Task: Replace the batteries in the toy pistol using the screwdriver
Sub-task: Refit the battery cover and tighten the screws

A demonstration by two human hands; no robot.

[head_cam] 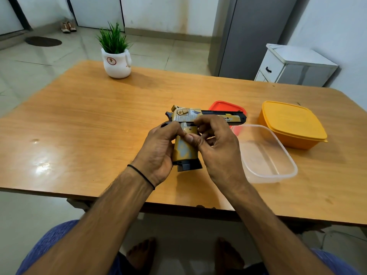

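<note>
- Broadly, a wooden worktop carries everything
- orange lidded box stands at the right, well apart from the hands
- open clear tub sits just beside the right hand, with a red lid behind it
- potted plant stands near the far edge
- toy pistol is over the worktop's middle, muzzle pointing right, grip towards the person
- left hand curls round the grip's left side
- right hand grips the frame by the trigger, thumb pressed on the grip

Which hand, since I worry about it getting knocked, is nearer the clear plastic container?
Right. The right hand grips the toy pistol just beside the clear container, by its left wall; the left hand holds the pistol's grip from the other side, farther off.
</note>
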